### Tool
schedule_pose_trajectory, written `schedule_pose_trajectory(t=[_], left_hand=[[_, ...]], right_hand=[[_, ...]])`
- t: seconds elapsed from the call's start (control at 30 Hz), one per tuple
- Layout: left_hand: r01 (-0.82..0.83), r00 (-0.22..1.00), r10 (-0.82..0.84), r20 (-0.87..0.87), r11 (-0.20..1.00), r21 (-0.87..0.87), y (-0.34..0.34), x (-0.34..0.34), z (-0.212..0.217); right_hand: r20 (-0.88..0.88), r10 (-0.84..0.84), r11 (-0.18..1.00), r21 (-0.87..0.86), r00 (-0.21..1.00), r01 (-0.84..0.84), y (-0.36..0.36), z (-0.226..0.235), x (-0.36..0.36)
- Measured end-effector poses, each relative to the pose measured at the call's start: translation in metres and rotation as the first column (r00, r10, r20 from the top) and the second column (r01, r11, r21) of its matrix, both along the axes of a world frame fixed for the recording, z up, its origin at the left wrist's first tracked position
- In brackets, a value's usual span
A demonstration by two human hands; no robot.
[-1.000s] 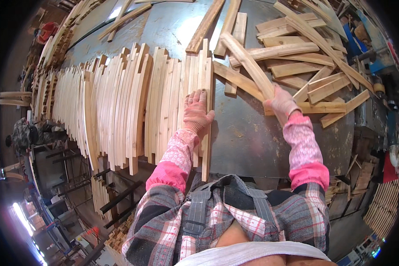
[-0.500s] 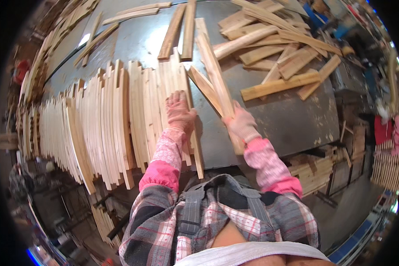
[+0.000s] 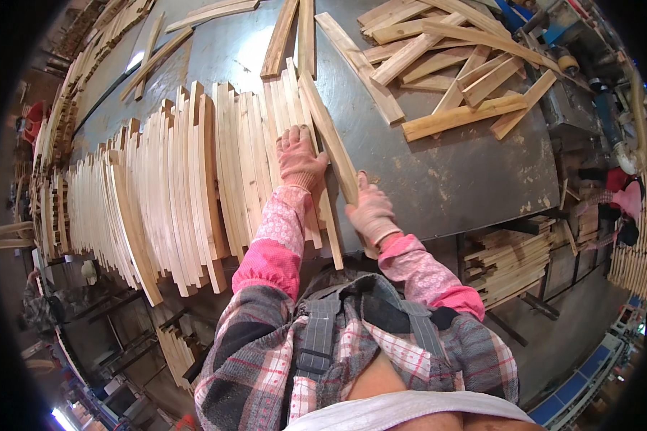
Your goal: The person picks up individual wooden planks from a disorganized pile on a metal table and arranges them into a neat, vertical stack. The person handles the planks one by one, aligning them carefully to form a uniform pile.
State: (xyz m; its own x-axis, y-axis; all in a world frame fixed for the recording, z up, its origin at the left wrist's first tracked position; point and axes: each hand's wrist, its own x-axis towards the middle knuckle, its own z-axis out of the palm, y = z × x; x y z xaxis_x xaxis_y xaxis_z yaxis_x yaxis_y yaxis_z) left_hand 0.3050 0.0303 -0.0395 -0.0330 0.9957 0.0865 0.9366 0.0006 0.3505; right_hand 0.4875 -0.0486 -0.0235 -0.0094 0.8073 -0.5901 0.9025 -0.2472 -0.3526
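Note:
My left hand [image 3: 300,159], in a pinkish glove, lies palm down with fingers stretched over the right end of a long row of pale wooden strips [image 3: 248,154] standing side by side on the grey metal table. My right hand [image 3: 372,210], gloved too, is closed round the near part of a wooden board [image 3: 328,129]. That board slants from far left to near right, close alongside the row's right end. Its near end shows just below my right hand, by the table edge.
Loose boards lie in a heap [image 3: 453,65] at the far right of the metal table [image 3: 482,176]. A single board [image 3: 359,68] rests left of the heap. More boards are stacked under the table [image 3: 510,266]. At the far right is another person [image 3: 625,201].
My right hand has moved left and nearer, bringing the board against the row's right end. Another board now lies alone beside the heap. My left hand stays flat on the strips.

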Motion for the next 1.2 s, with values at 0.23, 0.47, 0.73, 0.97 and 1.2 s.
schedule_pose_trajectory(t=[0.23,0.47,0.73,0.97,1.2], left_hand=[[-0.037,0.989,0.025,0.146,0.996,0.080,0.004,-0.009,-0.020],[0.064,0.998,-0.064,0.028,0.998,-0.006,-0.008,0.012,0.019],[0.096,0.994,-0.096,-0.042,0.995,-0.004,0.005,0.004,0.006],[0.132,0.985,-0.143,0.092,0.984,0.119,0.001,0.025,0.028],[0.172,0.984,-0.163,-0.069,0.975,0.144,0.004,0.019,-0.009]], right_hand=[[-0.071,-0.001,0.999,-0.047,0.997,-0.003,-0.016,-0.017,-0.025],[-0.191,0.245,0.946,0.263,0.951,-0.191,0.066,-0.003,0.020],[0.079,-0.195,0.941,0.297,0.978,0.164,0.245,-0.036,0.049],[-0.044,-0.044,0.903,0.425,0.998,0.058,0.167,-0.067,0.012],[0.117,-0.189,0.928,0.345,0.975,0.139,0.203,-0.076,-0.039]])
